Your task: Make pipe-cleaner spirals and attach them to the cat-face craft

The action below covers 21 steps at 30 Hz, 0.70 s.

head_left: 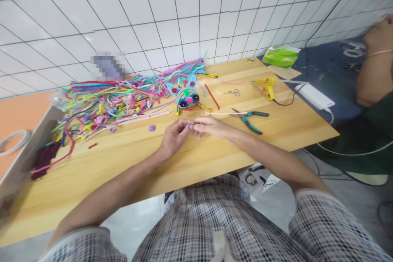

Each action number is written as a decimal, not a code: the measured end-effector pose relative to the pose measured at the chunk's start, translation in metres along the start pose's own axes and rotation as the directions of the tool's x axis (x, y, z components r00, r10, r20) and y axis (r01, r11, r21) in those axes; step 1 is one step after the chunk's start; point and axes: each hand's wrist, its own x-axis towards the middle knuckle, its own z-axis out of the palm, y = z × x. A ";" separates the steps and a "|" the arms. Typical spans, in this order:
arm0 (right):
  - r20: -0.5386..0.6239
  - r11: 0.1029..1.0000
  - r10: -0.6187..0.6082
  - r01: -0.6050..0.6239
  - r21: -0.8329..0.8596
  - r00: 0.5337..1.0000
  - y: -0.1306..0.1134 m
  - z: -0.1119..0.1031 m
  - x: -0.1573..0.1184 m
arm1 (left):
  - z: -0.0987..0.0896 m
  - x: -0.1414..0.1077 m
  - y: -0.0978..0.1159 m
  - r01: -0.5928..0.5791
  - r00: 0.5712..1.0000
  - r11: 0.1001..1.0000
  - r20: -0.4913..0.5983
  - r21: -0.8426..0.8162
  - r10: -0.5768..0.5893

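My left hand (175, 136) pinches a small purple pipe cleaner (188, 125) above the wooden table. Fingertips of my right hand (208, 127) meet those of my left at the purple piece; they are closed, and what they grip is too small to make out. Just beyond my hands sits a colourful pipe-cleaner figure (188, 98) with blue ears and big dark eyes. A purple coil (152, 128) lies left of my left hand. Green-handled pliers (250, 118) rest to the right of my right hand, beside a pale stick.
A large heap of pipe cleaners (107, 106) covers the back left of the wooden table (138, 188). Scissors (235, 92), a yellow glue gun (268, 88) and a white power strip (316, 97) lie to the right. Another person's arm (374, 65) rests at the far right.
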 end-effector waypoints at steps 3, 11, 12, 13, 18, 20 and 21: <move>0.007 0.998 0.042 -0.042 -0.053 0.999 0.003 0.002 0.004 | -0.003 -0.004 -0.016 -0.090 0.995 0.990 -0.038 0.112 0.095; -0.074 0.979 0.074 -0.086 -0.184 0.995 -0.003 0.002 0.018 | -0.012 -0.006 -0.030 -0.174 0.968 0.960 -0.142 0.220 0.208; -0.109 0.977 0.027 -0.049 -0.209 0.994 -0.002 0.003 0.019 | -0.013 -0.006 -0.031 -0.170 0.967 0.964 -0.154 0.203 0.203; -0.144 0.971 -0.031 -0.004 -0.237 0.989 0.000 0.004 0.020 | -0.013 -0.006 -0.032 -0.162 0.967 0.970 -0.166 0.180 0.192; -0.265 0.876 -0.326 0.185 -0.446 0.907 0.006 0.009 0.015 | -0.017 -0.009 -0.036 -0.111 0.979 0.990 -0.161 0.089 0.125; -0.234 0.811 -0.424 0.251 -0.529 0.875 0.007 0.008 0.010 | -0.018 -0.010 -0.036 -0.105 0.983 0.990 -0.139 0.094 0.117; -0.204 0.781 -0.459 0.284 -0.557 0.865 0.008 0.008 0.008 | -0.019 -0.010 -0.035 -0.104 0.985 0.989 -0.126 0.105 0.117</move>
